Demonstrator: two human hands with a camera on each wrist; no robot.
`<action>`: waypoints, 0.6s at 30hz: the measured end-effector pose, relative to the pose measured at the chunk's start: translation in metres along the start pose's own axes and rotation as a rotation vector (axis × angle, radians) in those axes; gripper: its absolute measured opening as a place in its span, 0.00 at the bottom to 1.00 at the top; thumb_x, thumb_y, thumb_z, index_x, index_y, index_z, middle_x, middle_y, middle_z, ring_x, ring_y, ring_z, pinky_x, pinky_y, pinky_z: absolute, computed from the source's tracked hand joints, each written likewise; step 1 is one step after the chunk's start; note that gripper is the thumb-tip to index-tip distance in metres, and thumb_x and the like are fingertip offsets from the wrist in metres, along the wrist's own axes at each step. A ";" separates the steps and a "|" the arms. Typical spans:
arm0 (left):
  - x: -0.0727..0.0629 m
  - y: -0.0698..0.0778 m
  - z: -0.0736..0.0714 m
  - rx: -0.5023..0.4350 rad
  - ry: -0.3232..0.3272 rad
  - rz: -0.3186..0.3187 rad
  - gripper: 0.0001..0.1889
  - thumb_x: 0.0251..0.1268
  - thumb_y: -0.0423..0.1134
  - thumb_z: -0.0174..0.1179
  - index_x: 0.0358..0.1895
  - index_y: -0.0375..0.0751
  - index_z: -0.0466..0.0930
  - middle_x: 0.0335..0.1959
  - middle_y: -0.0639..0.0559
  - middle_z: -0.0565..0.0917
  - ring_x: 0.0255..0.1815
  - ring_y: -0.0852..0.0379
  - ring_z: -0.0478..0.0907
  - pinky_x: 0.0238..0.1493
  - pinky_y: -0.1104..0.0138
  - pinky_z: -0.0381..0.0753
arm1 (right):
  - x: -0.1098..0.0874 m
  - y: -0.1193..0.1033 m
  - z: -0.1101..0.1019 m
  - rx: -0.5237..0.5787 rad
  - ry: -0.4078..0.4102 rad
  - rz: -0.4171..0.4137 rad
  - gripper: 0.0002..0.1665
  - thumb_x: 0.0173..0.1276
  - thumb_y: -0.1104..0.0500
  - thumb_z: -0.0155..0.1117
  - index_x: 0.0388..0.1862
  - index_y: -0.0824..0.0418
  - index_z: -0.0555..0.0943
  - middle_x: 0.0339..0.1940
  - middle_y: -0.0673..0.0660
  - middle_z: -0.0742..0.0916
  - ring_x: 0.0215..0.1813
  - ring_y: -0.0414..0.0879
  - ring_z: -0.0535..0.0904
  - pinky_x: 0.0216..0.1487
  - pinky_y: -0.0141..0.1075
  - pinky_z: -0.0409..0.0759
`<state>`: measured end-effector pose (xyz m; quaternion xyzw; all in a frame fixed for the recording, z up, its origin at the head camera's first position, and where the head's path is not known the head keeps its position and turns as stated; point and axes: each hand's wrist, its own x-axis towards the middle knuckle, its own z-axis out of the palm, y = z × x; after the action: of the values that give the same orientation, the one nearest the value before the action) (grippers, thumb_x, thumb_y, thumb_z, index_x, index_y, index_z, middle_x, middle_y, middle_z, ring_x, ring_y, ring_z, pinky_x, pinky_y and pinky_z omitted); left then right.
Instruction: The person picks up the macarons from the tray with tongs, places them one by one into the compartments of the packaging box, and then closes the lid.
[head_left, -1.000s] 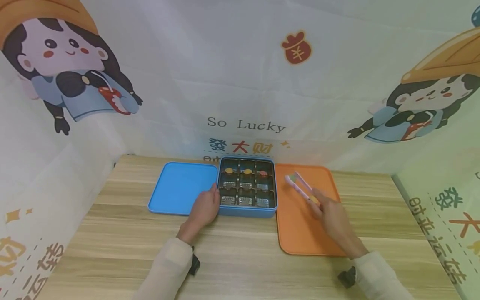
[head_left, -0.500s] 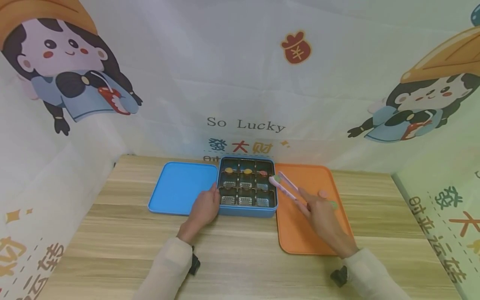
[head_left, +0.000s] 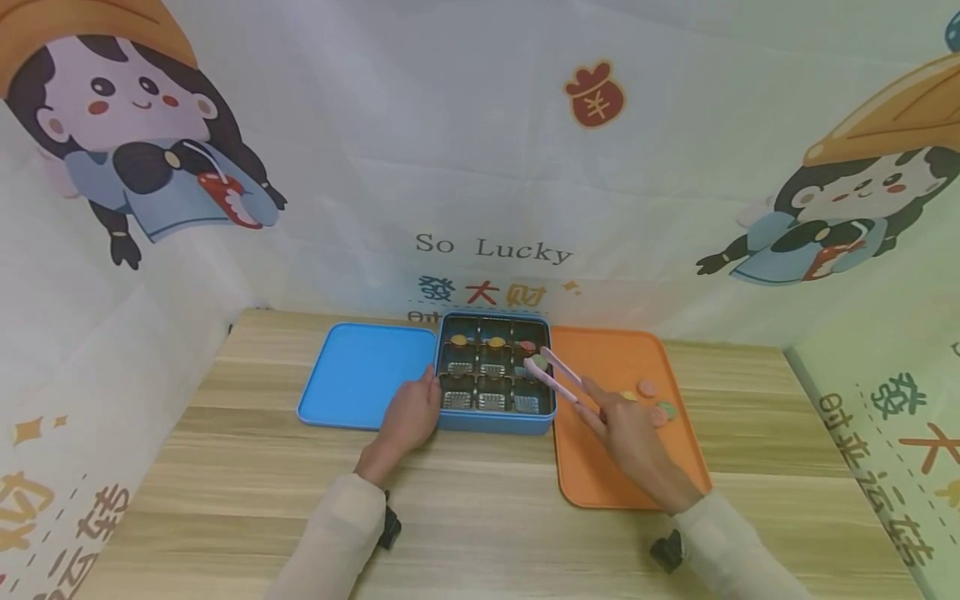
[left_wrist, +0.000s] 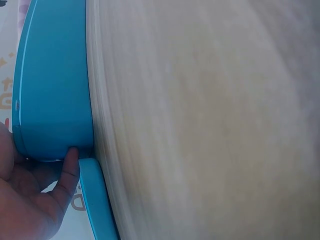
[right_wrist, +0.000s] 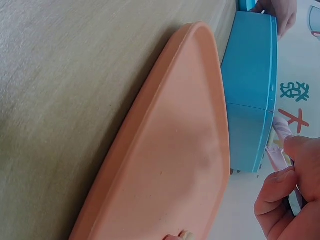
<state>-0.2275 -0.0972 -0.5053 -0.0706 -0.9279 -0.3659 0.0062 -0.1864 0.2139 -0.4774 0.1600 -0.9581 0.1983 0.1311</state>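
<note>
A blue tin box (head_left: 495,425) with a dark insert of several square compartments stands in the middle of the table. Its back row holds two yellow pieces and a red piece (head_left: 528,346). My left hand (head_left: 411,408) lies against the tin's left side, one straight finger (left_wrist: 68,175) low on the wall in the left wrist view. The right hand (head_left: 636,429) grips pale pink tongs (head_left: 562,387) between thumb and fingers. Between the tongs' tips is a small round green piece (head_left: 540,362), over the compartments of the right column.
An orange tray (head_left: 600,479) sits right of the tin, with pink pieces (head_left: 647,388), a green piece (head_left: 669,411) and a yellow piece partly behind the right hand. Left of the tin lies a flat blue lid (head_left: 360,375). A printed cloth (head_left: 480,167) hangs behind the table.
The right hand has moved left with the tongs, carrying the green piece from above the orange tray, past the tin's right rim, to over the compartments. The left hand has stayed put.
</note>
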 end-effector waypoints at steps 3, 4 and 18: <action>0.000 0.000 -0.001 0.000 -0.004 0.002 0.25 0.80 0.37 0.41 0.69 0.20 0.62 0.14 0.49 0.69 0.13 0.59 0.55 0.16 0.66 0.60 | 0.000 0.001 0.001 0.022 -0.009 -0.006 0.28 0.69 0.56 0.67 0.65 0.66 0.77 0.13 0.48 0.72 0.17 0.39 0.62 0.17 0.29 0.60; 0.000 0.000 -0.001 0.000 -0.004 0.002 0.25 0.80 0.37 0.41 0.69 0.20 0.62 0.14 0.49 0.69 0.13 0.59 0.55 0.16 0.66 0.60 | -0.001 0.001 0.001 0.025 -0.011 -0.008 0.28 0.69 0.56 0.67 0.65 0.66 0.77 0.13 0.48 0.71 0.17 0.39 0.62 0.16 0.29 0.59; 0.001 -0.002 0.001 0.005 0.004 -0.003 0.25 0.80 0.38 0.40 0.69 0.20 0.63 0.15 0.48 0.71 0.14 0.58 0.56 0.18 0.65 0.62 | 0.000 0.002 0.002 0.064 -0.026 0.007 0.29 0.71 0.55 0.65 0.66 0.67 0.76 0.14 0.48 0.72 0.18 0.39 0.62 0.16 0.28 0.61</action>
<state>-0.2292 -0.0973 -0.5073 -0.0683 -0.9290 -0.3638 0.0077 -0.1876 0.2146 -0.4792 0.1635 -0.9534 0.2270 0.1129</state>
